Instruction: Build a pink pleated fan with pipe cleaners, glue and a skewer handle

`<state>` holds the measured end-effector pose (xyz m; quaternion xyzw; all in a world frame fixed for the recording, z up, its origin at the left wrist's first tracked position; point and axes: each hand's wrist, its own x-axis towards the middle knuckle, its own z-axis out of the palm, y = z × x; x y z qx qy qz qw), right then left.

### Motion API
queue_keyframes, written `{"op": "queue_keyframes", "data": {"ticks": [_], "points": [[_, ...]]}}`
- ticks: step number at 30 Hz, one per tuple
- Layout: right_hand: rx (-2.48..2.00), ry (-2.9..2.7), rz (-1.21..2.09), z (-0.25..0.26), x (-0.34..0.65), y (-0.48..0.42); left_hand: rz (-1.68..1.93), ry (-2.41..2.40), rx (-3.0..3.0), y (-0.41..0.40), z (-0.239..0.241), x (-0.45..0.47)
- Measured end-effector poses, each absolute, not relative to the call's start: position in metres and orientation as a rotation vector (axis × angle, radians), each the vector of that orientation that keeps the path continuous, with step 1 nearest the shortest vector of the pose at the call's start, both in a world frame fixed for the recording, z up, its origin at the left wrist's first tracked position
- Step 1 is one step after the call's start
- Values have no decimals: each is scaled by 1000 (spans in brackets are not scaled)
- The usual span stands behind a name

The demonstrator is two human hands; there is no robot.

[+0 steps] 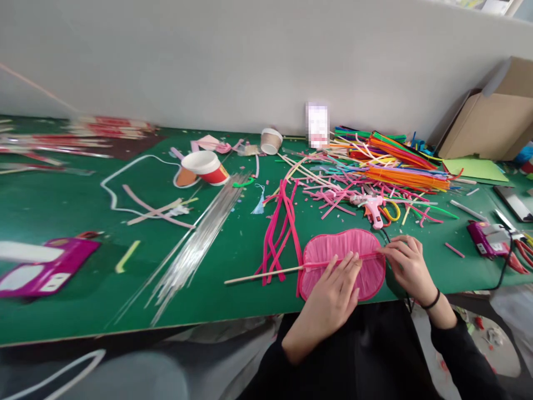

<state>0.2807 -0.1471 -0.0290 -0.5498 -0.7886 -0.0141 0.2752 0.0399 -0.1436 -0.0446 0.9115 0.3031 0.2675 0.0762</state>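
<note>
A pink fan (318,244) with pleated fabric and a darker fuzzy rim lies at the table's front edge. Its wooden stick handle (260,276) points left. Along the fan's middle runs a pink pipe cleaner (367,256), in line with the handle. My left hand (331,291) rests on the fan, fingers stretched flat over that pipe cleaner. At the fan's right edge, my right hand (410,266) pinches the pipe cleaner's end between thumb and fingers. Several loose bright pink pipe cleaners (272,239) lie left of the fan, partly under the handle. A pink glue gun (375,211) sits behind it.
Colourful pipe cleaners (400,155) are heaped at the back right, before a cardboard box (478,122). Silver wires (200,239) and a paper cup (206,166) stand left of centre. Scissors (516,233) and a purple packet (483,239) lie at the right.
</note>
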Motion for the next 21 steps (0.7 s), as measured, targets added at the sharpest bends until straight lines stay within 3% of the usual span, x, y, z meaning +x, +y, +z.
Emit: {"op": "queue_keyframes", "data": {"ticks": [21], "points": [[-1453, -2114, -52, -34, 280, -151, 784, 912, 2751, -143, -43, 41]]}}
